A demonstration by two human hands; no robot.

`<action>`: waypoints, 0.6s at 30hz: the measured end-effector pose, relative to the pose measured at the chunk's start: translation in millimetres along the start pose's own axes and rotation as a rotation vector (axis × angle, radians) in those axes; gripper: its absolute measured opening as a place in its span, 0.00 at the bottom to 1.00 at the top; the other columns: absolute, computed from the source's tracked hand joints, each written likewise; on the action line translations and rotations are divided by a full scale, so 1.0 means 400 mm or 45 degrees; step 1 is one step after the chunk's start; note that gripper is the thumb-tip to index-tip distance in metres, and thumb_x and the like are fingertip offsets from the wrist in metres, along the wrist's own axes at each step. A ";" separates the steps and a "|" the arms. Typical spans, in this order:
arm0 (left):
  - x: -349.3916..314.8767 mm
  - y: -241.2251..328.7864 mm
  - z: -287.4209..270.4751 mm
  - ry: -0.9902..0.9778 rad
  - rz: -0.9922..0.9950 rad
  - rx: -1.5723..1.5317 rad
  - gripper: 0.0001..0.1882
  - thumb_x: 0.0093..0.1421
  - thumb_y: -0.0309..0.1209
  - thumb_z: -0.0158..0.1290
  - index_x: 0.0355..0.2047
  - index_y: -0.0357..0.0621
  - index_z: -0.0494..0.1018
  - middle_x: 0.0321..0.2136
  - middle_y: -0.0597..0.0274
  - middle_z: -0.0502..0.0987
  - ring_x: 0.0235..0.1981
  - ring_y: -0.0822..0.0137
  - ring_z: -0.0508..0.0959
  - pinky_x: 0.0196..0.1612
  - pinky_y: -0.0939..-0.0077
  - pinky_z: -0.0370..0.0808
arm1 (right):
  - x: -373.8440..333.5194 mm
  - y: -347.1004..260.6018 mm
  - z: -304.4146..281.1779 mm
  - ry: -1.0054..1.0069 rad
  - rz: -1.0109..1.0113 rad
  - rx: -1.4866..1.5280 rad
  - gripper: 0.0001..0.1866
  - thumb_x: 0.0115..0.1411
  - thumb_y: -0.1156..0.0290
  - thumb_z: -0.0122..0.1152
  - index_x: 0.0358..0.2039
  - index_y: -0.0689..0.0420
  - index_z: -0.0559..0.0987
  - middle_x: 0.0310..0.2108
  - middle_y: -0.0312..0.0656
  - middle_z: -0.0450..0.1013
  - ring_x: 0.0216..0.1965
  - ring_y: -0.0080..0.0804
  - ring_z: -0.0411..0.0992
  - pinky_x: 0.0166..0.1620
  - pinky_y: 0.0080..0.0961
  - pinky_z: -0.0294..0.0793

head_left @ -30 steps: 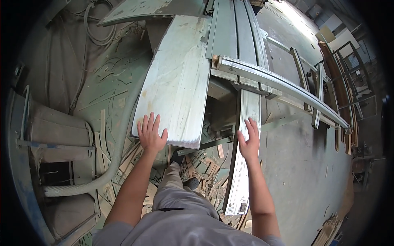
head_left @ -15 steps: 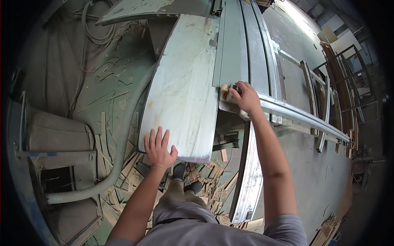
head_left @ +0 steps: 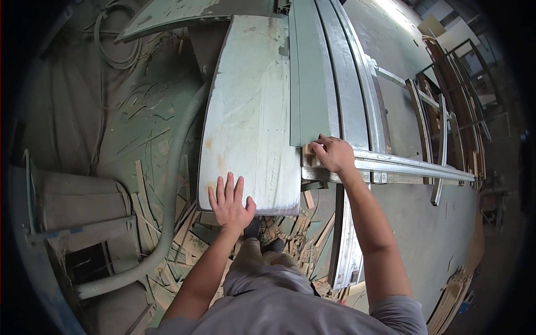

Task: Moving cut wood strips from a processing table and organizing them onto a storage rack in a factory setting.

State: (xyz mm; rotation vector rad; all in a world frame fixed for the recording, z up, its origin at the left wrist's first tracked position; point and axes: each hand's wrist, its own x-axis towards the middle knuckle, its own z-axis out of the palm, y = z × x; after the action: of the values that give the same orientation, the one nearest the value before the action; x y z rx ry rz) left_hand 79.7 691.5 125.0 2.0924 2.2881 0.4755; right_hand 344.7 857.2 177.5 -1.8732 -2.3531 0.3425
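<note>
My left hand (head_left: 231,205) lies flat with spread fingers on a worn, whitish metal table (head_left: 251,111), close to its near edge. To the right, my right hand (head_left: 335,154) curls its fingers over a small wooden block (head_left: 307,152) at the left end of a silver metal rail (head_left: 413,166). The block sits right by the near end of a long grey-green board (head_left: 311,95), and my fingertips reach that end. A thin lengthwise line runs along the board near its left side. What lies under my right palm is hidden.
Wood offcuts (head_left: 192,245) litter the floor around my feet. A ribbed grey hose (head_left: 167,223) curves along the table's left side to a dusty machine housing (head_left: 84,206). Metal frames and boards (head_left: 446,123) stand at the far right. A pale metal beam (head_left: 347,245) extends toward me.
My right hand, the wooden block, the rail and the board have slid nearer to me along the table. My left hand stays flat near the table's edge. The view has shifted slightly.
</note>
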 end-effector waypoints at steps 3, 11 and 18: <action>-0.011 0.023 -0.005 -0.020 0.002 -0.008 0.29 0.48 0.42 0.48 0.53 0.53 0.64 0.58 0.60 0.56 0.60 0.57 0.53 0.61 0.52 0.41 | -0.068 0.005 -0.007 0.043 -0.032 0.010 0.24 0.52 0.50 0.44 0.32 0.56 0.80 0.43 0.44 0.72 0.39 0.43 0.72 0.42 0.34 0.71; -0.068 0.063 -0.033 -0.062 0.229 -0.900 0.13 0.51 0.27 0.52 0.39 0.41 0.73 0.40 0.55 0.74 0.47 0.57 0.70 0.53 0.63 0.62 | -0.227 -0.030 -0.004 0.001 -0.019 0.022 0.25 0.52 0.48 0.46 0.31 0.57 0.79 0.43 0.44 0.72 0.38 0.41 0.72 0.41 0.33 0.71; -0.166 0.154 0.041 -0.785 -0.647 -1.946 0.14 0.58 0.34 0.49 0.40 0.37 0.69 0.35 0.59 0.74 0.34 0.74 0.74 0.36 0.80 0.72 | -0.346 -0.059 0.001 0.040 -0.048 0.036 0.22 0.51 0.51 0.49 0.32 0.57 0.79 0.44 0.44 0.72 0.39 0.40 0.72 0.42 0.32 0.71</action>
State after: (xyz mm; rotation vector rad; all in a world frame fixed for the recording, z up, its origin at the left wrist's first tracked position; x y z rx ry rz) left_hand 150.3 634.4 109.9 0.6963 1.1693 0.9149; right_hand 354.0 717.8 189.9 -1.8058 -2.3478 0.3385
